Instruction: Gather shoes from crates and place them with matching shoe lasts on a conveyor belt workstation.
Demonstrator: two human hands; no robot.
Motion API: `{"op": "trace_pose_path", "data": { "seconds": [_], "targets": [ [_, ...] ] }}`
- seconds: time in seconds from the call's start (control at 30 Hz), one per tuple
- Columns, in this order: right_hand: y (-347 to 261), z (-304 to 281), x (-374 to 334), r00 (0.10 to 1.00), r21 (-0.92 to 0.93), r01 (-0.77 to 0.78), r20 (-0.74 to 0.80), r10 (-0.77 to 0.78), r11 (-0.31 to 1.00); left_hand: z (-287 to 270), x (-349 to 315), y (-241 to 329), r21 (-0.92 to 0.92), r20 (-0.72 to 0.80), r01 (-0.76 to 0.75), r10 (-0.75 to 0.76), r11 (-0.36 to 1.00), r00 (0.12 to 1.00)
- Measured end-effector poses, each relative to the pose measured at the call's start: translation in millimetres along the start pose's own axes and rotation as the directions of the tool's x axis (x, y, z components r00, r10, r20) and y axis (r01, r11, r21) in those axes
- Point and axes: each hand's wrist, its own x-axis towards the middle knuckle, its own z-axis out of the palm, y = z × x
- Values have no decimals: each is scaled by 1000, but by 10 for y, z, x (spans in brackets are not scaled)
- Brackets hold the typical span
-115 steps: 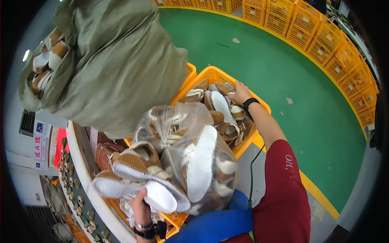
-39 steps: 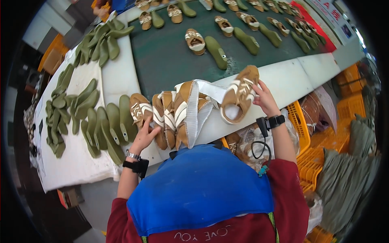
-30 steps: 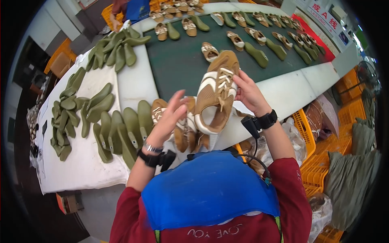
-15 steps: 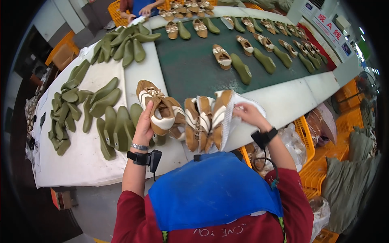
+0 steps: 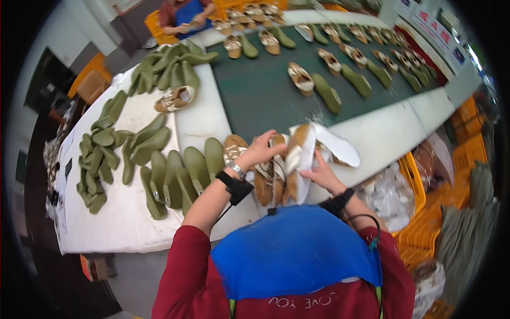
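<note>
Several tan-and-white shoes stand bunched together at the table's near edge. My left hand (image 5: 260,151) reaches over them, its fingers stretched out against a brown shoe (image 5: 277,171) in the bunch. At the right end of the bunch my right hand (image 5: 322,173) grips a shoe with a ribbed white edge (image 5: 300,165); part of the grip is hidden. Just beyond that hand lies a flat white sole-shaped piece (image 5: 340,146). A single tan-and-white shoe (image 5: 175,99) rests on its own at the left, beside a heap of green shoe lasts (image 5: 172,66).
More green lasts (image 5: 183,173) stand and lie across the white table (image 5: 127,228). On the green belt (image 5: 255,93), shoes and lasts are set in rows. Another person (image 5: 186,18) works across the table. Yellow crates (image 5: 419,234) and plastic bags (image 5: 388,194) crowd the right.
The shoe my left hand held is now on the table near the far lasts, and that hand has come right to the bunch. My right hand has shifted slightly down along the white-edged shoe.
</note>
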Motion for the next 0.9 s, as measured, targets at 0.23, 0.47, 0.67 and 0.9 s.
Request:
{"op": "trace_pose_path", "data": {
  "seconds": [0.23, 0.47, 0.67, 0.9],
  "targets": [
    [-446, -71, 19, 998, 322, 5, 61, -26, 947, 165, -338, 317, -360, -208, -124, 50, 925, 977],
    [-835, -28, 184, 578, -511, 695, -22, -816, 506, 50, -806, 456, -917, 382, 340, 210, 210, 900],
    [-1000, 192, 101, 654, -439, 712, 129, -746, 548, 10, -860, 672, -932, -140, -138, 20, 334, 990],
    [-930, 191, 2, 931, -254, 313, 272, -243, 915, -78, -671, 372, -983, -171, -162, -109, 83, 979]
  ]
}}
